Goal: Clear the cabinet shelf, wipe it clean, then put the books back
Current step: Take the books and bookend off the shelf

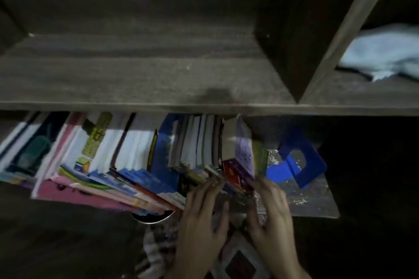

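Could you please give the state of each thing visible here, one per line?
books: standing in a row.
blue bookend: standing right of the books.
cloth: crumpled, not held.
left hand: straight fingers touching the rightmost books.
right hand: straight fingers touching the rightmost books.

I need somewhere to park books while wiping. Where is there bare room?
The upper shelf left of the divider is bare. A small patch on the lower shelf surrounds the blue bookend. Books crowd the rest; a cloth takes the right compartment.
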